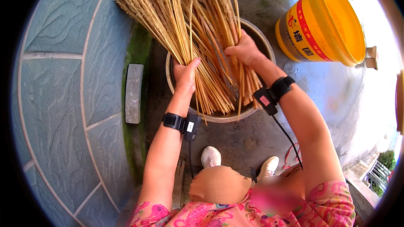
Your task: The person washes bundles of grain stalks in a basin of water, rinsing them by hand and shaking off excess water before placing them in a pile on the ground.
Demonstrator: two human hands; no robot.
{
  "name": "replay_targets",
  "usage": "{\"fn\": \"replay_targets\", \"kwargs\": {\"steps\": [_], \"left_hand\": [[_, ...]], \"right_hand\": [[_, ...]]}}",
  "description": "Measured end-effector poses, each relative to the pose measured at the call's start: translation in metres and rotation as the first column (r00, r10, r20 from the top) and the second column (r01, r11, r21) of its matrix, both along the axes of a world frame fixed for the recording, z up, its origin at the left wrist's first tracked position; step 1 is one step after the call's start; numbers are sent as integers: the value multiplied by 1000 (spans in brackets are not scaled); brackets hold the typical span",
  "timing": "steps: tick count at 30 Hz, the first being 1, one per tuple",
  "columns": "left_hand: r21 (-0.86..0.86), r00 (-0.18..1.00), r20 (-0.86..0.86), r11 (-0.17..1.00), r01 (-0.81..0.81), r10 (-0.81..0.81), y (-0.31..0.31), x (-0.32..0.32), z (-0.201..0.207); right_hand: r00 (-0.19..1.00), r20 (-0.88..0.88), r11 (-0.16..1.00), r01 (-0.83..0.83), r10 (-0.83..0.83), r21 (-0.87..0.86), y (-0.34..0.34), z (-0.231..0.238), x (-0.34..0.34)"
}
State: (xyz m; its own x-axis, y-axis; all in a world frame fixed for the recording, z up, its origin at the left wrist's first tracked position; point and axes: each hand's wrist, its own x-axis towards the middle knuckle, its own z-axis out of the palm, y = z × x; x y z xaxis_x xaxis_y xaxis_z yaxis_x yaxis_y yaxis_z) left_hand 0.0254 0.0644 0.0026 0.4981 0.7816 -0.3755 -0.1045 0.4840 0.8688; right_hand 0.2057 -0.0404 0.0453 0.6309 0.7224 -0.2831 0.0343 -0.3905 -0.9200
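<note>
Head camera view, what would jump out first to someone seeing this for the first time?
A big sheaf of golden straw stalks at top centre, gripped by the left hand and the right hand, its cut ends in a round basin. A bright yellow bucket stands at upper right.

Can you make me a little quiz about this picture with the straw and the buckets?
1. True or false: both hands grip the straw bundle.
2. Where do the stalk ends sit? A) in the grey basin B) in the yellow bucket C) on the grey brick
3. Fill in: each wrist wears a black ____.

Key: 1 true, left hand and right hand both hold it. 2 A. 3 band.
</note>
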Motion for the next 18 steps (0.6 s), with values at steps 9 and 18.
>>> {"fn": "replay_targets", "kwargs": {"steps": [9, 18], "left_hand": [[-5, 999, -23, 999, -40, 40, 1, -2, 4], [-22, 1000, 4, 1000, -8, 8, 9, -10, -8]], "right_hand": [[960, 274, 973, 112, -54, -200, -71, 57, 71], [866, 493, 758, 266, 84, -595, -201, 20, 46]]}}
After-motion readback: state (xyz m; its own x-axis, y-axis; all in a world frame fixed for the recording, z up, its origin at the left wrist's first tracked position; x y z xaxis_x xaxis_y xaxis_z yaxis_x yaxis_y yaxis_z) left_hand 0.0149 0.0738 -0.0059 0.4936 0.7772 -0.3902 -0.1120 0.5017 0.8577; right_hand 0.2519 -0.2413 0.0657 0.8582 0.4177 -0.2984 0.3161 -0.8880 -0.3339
